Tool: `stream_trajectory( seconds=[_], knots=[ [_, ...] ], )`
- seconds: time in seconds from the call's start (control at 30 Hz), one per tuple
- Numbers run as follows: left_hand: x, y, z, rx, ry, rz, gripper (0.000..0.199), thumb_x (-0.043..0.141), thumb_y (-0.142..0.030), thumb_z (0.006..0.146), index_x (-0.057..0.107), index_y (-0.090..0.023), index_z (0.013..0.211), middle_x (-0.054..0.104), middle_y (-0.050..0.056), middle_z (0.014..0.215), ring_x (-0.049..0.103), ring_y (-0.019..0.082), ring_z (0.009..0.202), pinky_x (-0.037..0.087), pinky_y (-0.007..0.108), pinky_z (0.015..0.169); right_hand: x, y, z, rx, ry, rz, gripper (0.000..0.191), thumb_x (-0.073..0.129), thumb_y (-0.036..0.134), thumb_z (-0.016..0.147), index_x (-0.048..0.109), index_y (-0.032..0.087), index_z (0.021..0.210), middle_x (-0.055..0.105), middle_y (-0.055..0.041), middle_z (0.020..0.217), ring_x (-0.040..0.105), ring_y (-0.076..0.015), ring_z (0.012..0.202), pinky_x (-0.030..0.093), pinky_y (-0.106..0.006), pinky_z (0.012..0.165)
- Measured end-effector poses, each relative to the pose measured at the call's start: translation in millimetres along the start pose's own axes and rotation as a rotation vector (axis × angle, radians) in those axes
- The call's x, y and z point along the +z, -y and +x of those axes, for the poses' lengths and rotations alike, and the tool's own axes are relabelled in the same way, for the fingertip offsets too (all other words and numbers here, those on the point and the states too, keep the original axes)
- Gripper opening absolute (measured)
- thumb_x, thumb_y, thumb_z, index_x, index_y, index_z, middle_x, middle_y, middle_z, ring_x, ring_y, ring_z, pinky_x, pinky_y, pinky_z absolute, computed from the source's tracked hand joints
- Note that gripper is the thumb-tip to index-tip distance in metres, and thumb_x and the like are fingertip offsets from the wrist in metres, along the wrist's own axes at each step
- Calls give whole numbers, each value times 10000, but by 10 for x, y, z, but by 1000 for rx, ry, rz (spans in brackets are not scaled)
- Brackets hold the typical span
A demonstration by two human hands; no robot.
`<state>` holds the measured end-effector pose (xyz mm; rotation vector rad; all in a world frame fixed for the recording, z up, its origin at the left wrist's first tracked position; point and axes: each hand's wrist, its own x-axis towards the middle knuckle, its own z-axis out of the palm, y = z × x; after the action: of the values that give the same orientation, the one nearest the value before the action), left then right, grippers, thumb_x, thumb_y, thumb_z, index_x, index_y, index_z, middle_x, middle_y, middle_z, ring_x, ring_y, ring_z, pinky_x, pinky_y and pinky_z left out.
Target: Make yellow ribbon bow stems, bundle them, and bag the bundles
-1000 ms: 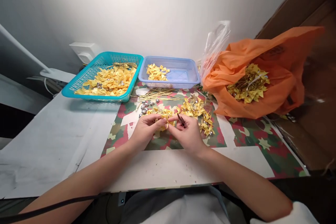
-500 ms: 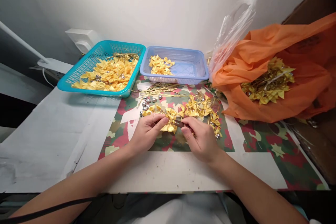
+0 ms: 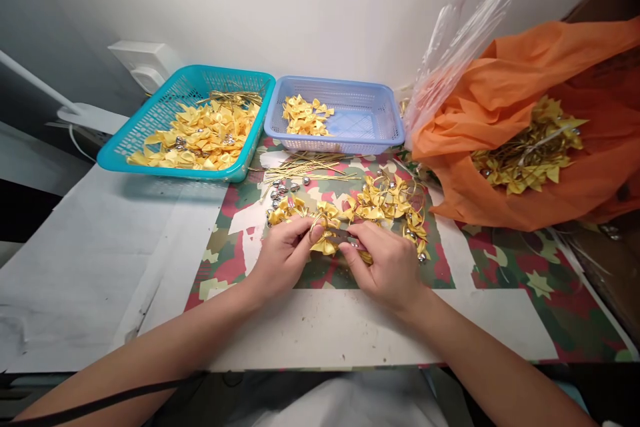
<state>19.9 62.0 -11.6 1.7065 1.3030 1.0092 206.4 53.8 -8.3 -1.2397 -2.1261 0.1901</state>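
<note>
The left hand (image 3: pixel 286 255) and the right hand (image 3: pixel 383 263) are near each other (a small gap between them), each with thumb against bent fingers. Both bare forearms come inward from the lower corners.

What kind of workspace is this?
Probably a small handcraft assembly station, perhaps at home: yellow bows heaped in a teal basket, loose gold wires and silver bells on a patterned table covering, and two bare hands working a gold wire loop.
</note>
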Motion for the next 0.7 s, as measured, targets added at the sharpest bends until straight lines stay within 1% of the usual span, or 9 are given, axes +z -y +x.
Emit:
stream_trajectory(
  seconds=[0.1, 0.17, 0.23, 0.3, 0.4, 0.47, 0.6, 0.7],
  knots=[
    [1, -26, 1, -10, -6, -17, 322, 502, -318, 937, 571, -184, 653, 468, -23, 589, 406, 127, 584, 332, 252, 548, -10, 6, -4, 37, 36, 22, 268, 483, 343, 942, 665, 150, 904, 639, -37, 695, 569, -147, 602, 311, -261, 536],
    [4, -31, -2, -30, -17, -53, 273, 534, -324, 920, 648, -181, 716, 552, -7, 628, 463, 131, 604, 364, 245, 556, -26, 8, -6, 81, 69, 74, 250, 483, 341, 936, 651, 162, 889, 626, -33, 691, 557, -144, 606, 317, -257, 543],
    [9, -26, -8, -61, -31, -109, 222, 573, -325, 898, 713, -180, 805, 634, 14, 697, 516, 136, 627, 396, 241, 564, -39, 12, -7, 139, 84, 178, 238, 474, 347, 934, 624, 176, 863, 596, -17, 672, 526, -132, 590, 327, -252, 547],
    [15, -14, -16, -95, -47, -158, 198, 612, -324, 875, 750, -183, 877, 659, 22, 718, 513, 127, 600, 399, 238, 542, -36, 20, -5, 223, 76, 325, 228, 510, 389, 914, 588, 189, 836, 548, 8, 651, 475, -116, 561, 335, -244, 539],
    [26, 2, -31, -114, -64, -192, 180, 660, -317, 845, 774, -190, 902, 627, 10, 659, 470, 111, 552, 376, 230, 505, 6, 46, 17, 401, 84, 592, 229, 617, 424, 846, 575, 200, 867, 410, 64, 577, 384, -95, 504, 321, -225, 488],
    [34, 5, -39, -112, -55, -196, 171, 679, -317, 832, 779, -194, 895, 636, 16, 663, 495, 117, 567, 390, 231, 513, 43, 67, 43, 503, 109, 738, 205, 640, 392, 827, 594, 195, 865, 351, 80, 547, 345, -87, 480, 298, -215, 453],
    [46, -9, -45, -146, -25, -237, 197, 700, -343, 816, 770, -181, 905, 687, 50, 741, 576, 146, 635, 440, 244, 549, 82, 86, 79, 594, 112, 859, 210, 643, 377, 819, 624, 179, 750, 378, 66, 536, 321, -73, 468, 288, -212, 430],
    [46, -31, -38, -196, -17, -327, 248, 714, -381, 801, 746, -167, 923, 698, 63, 781, 606, 161, 661, 462, 248, 554, 81, 80, 74, 633, 62, 887, 230, 657, 402, 812, 665, 178, 759, 386, 62, 523, 327, -72, 461, 320, -216, 431]
  ],
)
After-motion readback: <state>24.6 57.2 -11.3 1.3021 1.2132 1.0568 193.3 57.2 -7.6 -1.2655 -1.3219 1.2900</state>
